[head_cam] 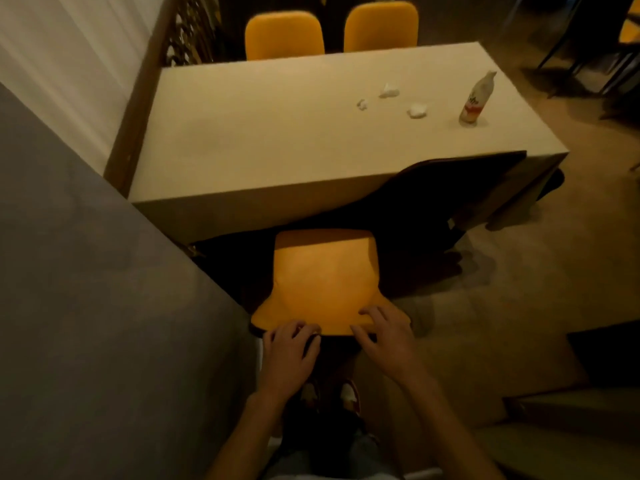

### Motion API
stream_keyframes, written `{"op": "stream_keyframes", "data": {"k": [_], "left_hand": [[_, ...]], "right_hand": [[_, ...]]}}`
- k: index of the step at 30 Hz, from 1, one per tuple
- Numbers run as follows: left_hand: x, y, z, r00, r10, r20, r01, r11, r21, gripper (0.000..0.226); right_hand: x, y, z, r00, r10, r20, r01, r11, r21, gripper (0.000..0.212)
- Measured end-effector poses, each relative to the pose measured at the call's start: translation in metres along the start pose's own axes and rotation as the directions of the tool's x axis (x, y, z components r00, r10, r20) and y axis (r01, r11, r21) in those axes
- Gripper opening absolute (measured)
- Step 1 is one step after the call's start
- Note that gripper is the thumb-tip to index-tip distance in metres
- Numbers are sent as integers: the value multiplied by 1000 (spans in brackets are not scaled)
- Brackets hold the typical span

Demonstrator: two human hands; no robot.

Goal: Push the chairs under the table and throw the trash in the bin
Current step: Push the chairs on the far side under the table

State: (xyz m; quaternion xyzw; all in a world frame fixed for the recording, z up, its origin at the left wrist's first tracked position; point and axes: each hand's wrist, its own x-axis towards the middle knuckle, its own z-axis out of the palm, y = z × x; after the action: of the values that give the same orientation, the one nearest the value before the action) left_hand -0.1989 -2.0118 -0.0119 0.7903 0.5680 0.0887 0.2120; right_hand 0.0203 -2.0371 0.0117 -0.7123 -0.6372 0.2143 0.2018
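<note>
The yellow upholstered chair with a dark shell back stands at the near long side of the pale rectangular table, its seat partly beneath the tabletop edge and its backrest leaning toward the camera. Both bare hands rest on the top rim of that backrest: the left hand curls over the rim near its left end, fingers bent and wrapped onto the front face, while the right hand lies flatter, fingers spread and draped over the rim toward its right end. The two forearms reach forward and slightly inward from the bottom of the view, wrists close to level with the rim, the hands apart from each other. Beside this chair, to the right, a dark chair sits angled against the table's edge. Two more yellow chair backs show at the far side. On the tabletop, toward the right end, lie three crumpled white paper scraps, well apart from the hands, and a white plastic bottle with a red label stands upright near the right edge. A grey wall runs along the left.
</note>
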Motion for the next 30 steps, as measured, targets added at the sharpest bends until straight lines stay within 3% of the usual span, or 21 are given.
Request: {"op": "stream_keyframes", "data": {"k": [2,7,15,20,25,30], "left_hand": [[3,-5,-3,999,-28,42,28,999,16,30],[6,-23,0,973,42,225,-74,988,135,49],[9,-28,8,993,-44,106,32,993,115,54],[13,-37,18,987,-115,109,103,989,107,60],[17,-36,20,988,-102,112,94,993,75,55],[22,-32,20,983,-130,133,122,991,63,55]], "right_hand": [[-1,0,6,998,47,34,-47,999,20,35],[-5,8,29,980,148,136,-142,989,-53,35],[-6,8,47,980,154,125,-129,973,-192,47],[0,15,45,971,136,199,-101,979,-179,48],[4,17,41,974,119,195,-92,986,-140,66],[9,18,41,963,143,230,-108,982,-156,63]]}}
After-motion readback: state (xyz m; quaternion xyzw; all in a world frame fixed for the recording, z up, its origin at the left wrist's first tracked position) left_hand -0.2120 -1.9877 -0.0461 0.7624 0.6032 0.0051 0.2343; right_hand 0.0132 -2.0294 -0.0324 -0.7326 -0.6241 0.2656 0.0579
